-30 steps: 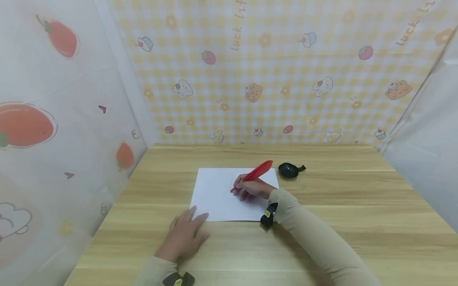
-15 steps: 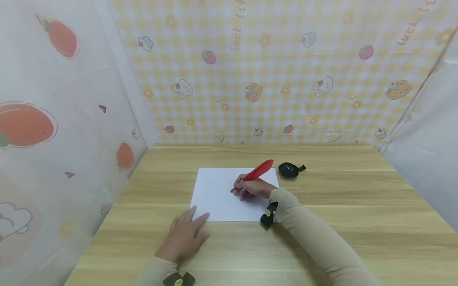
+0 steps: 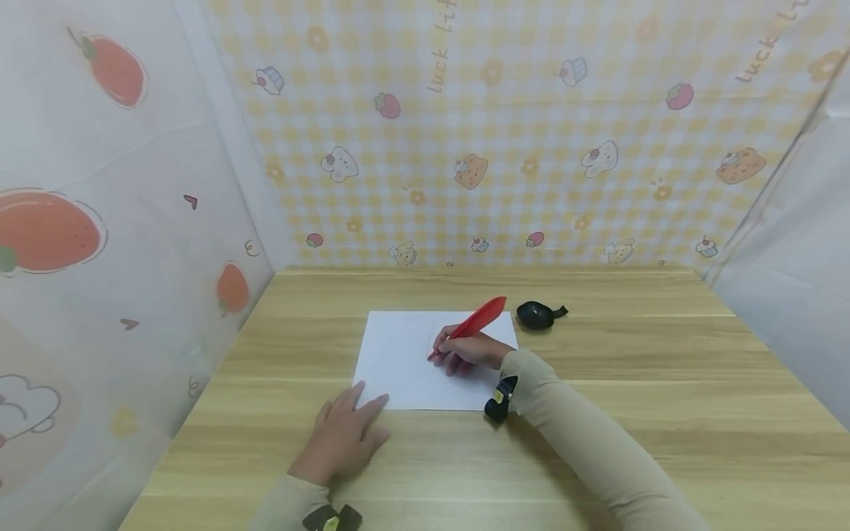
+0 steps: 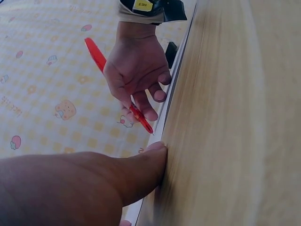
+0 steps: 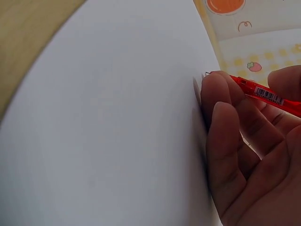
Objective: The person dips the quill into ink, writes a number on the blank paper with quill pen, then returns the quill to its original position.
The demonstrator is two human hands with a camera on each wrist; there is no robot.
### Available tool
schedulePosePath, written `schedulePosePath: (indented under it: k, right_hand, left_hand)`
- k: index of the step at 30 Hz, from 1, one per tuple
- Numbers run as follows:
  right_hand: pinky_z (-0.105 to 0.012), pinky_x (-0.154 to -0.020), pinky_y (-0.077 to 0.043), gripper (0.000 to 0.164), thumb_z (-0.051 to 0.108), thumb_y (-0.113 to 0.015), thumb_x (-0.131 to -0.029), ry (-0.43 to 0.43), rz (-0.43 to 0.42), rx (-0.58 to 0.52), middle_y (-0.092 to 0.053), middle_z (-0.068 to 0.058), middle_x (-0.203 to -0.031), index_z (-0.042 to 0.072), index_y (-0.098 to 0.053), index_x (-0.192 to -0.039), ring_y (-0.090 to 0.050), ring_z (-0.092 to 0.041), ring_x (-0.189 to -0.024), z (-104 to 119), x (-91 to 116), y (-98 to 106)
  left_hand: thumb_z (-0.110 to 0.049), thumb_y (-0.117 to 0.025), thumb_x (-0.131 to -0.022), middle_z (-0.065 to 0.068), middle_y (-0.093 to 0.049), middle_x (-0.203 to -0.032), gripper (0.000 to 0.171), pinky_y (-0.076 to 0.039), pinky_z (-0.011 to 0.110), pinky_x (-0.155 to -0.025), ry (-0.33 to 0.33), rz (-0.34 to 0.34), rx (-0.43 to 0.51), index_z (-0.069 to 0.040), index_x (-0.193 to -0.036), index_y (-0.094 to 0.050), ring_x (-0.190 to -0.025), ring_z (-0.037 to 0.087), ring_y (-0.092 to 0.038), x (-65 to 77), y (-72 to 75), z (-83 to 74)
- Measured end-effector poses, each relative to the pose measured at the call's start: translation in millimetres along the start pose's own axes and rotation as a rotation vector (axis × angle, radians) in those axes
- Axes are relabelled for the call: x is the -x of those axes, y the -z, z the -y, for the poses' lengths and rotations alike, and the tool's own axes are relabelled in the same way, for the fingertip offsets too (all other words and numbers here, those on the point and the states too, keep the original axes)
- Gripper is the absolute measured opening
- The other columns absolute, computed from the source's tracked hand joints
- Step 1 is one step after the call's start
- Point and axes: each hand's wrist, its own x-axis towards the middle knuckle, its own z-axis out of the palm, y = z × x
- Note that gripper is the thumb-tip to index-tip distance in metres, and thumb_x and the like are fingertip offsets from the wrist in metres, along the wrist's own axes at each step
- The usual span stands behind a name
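Note:
A red feather-shaped pen [image 3: 482, 317] is pinched in my right hand [image 3: 468, 350], its tip down at the middle of a white sheet of paper [image 3: 398, 361]. A faint thin line shows on the sheet just above the tip. In the right wrist view the pen [image 5: 268, 94] carries a barcode label, and the curled lower fingers rest by the paper [image 5: 108, 117]. My left hand [image 3: 341, 435] lies spread at the sheet's near left corner, fingertips on the paper and thumb on the table. The left wrist view shows its thumb [image 4: 141, 172] close up.
A round black object with a short tail [image 3: 536, 316] sits just right of the paper's far corner. The wooden table [image 3: 631, 346] ends at a yellow checked backdrop [image 3: 505, 133], with a white printed sheet [image 3: 153, 221] along the left side.
The pen tip and my right hand have shifted very slightly toward me on the paper. My left hand and the black object stay where they were.

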Motion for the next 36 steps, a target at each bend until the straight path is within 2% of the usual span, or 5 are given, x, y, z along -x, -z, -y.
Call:
schedulePosePath:
  k: [22,36]
  right_hand:
    - [-0.028,-0.056,-0.051,0.014,0.014,-0.053,-0.094,0.011,0.065,0.036,-0.073,-0.009,-0.093,0.005,-0.063,-0.099,-0.066,-0.019,-0.067,-4.1,4.7,0.4]
    - [-0.026,-0.055,-0.051,0.014,0.014,-0.053,-0.095,0.018,0.126,0.014,-0.073,-0.010,-0.095,0.004,-0.062,-0.099,-0.066,-0.019,-0.065,-3.5,12.3,0.9]
  left_hand:
    - [-0.035,-0.062,-0.094,0.023,-0.035,-0.150,0.048,-0.016,0.069,-0.108,-0.007,-0.014,0.005,-0.017,-0.138,-0.056,-0.138,0.044,-0.028,0.3,-0.8,0.8]
    - [-0.035,-0.062,-0.094,0.024,-0.035,-0.150,0.048,-0.016,0.069,-0.107,-0.010,-0.021,0.003,-0.016,-0.137,-0.056,-0.138,0.044,-0.028,0.5,0.1,0.0]
